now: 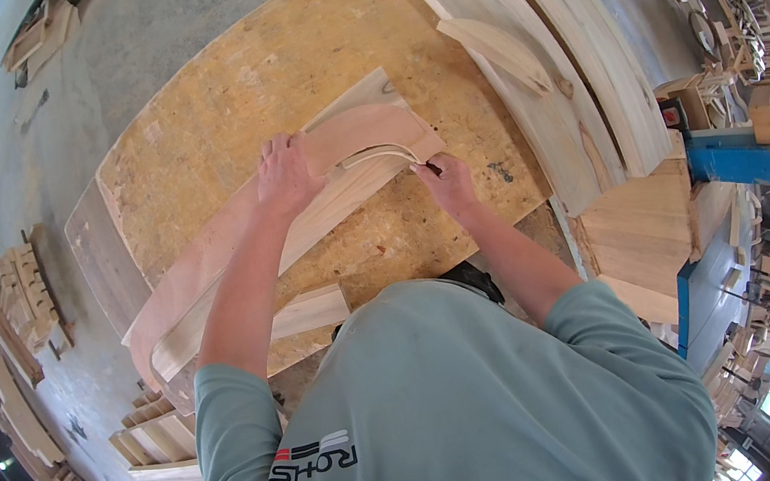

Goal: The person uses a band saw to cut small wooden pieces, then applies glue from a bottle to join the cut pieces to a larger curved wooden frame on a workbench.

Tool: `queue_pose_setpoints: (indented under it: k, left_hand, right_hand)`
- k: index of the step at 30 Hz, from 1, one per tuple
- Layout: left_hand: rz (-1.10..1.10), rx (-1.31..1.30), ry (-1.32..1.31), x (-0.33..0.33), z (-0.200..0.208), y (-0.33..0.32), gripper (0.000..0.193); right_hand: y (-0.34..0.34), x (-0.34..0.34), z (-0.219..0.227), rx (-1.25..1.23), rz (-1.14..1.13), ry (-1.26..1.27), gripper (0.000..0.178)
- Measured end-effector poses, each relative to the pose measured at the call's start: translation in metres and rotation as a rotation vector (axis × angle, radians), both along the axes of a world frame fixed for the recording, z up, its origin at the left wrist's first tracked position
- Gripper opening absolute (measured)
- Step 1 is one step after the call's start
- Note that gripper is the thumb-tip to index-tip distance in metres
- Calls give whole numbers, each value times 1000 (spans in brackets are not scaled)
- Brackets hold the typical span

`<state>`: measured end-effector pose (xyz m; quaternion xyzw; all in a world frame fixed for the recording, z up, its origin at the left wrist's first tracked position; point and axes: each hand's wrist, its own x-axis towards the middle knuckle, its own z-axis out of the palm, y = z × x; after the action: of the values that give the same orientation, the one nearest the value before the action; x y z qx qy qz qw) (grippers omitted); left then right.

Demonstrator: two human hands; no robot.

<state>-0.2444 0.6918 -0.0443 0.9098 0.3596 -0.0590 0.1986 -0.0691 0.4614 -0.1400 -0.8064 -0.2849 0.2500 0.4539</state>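
A long, thin, pinkish plywood template (359, 130), curved at its far right end, lies over a pale wooden board (345, 205) on the yellowish worktable. My left hand (289, 175) presses on the template near its middle, fingers bent over its far side. At the curved end, my right hand (446, 182) pinches a short, dark, pencil-like marker (434, 168). Its tip is close to the template's inner edge, where a narrow pale band follows the curve. Whether the tip touches the wood is too small to tell.
The worktable (214, 97) spreads beyond my hands. Long planks (516, 52) run along its right side, with a curved offcut (496, 53) on top. A blue machine frame (741, 155) stands at the right. Stacked wood pieces (151, 440) sit at the lower left.
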Motion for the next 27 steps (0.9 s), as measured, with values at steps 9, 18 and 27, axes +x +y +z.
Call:
queue_pose_setpoints:
  k: [9,18,27]
  left_hand:
    - [-26,35,-29,0,-7,1,76]
    - [30,-3,-41,6,-9,-6,86]
    - [-1,83,-72,7,-17,-8,86]
  right_hand:
    - [8,-7,-10,72,-72,58,17]
    - [15,-18,-26,169,-217,265,13]
    - [24,-20,-19,341,-320,489,10]
